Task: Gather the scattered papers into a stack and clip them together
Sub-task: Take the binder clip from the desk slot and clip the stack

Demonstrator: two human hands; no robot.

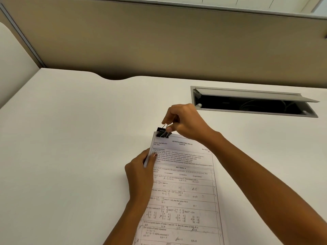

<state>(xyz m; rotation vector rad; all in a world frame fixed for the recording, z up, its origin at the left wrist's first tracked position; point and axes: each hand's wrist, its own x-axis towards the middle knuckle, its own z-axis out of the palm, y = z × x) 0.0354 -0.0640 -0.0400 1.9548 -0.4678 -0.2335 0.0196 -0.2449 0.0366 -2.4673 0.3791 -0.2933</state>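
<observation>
White desk (70,138) seen from above, backed by a tan panel (159,41) along its far edge. Left of centre, the left hand (141,170) grips the left edge of the papers (184,191) near their upper corner: the thumb (153,157) lies pressed on the top sheet and the remaining fingers curl round the edge, which is raised a little off the desk there. The papers form a single squared stack, lying in the centre foreground with the long side running away from the viewer and the near end cut off by the bottom of the frame; the top sheet is a printed mathematics examination with ruled question rows and a few pen ticks. At the stack's far left corner sits a black clip (162,133), its body overlapping the top edge of the sheets; whether it has fully closed on them cannot be told. The right hand (185,121), reaching in from the lower right above the stack, pinches the clip's wire handles between thumb and fingertips, the handles drawn together and standing up from the body. Further right, set into the desk and well apart from the papers, a rectangular hatch (247,103) stands with its grey flap raised, dark inside.
</observation>
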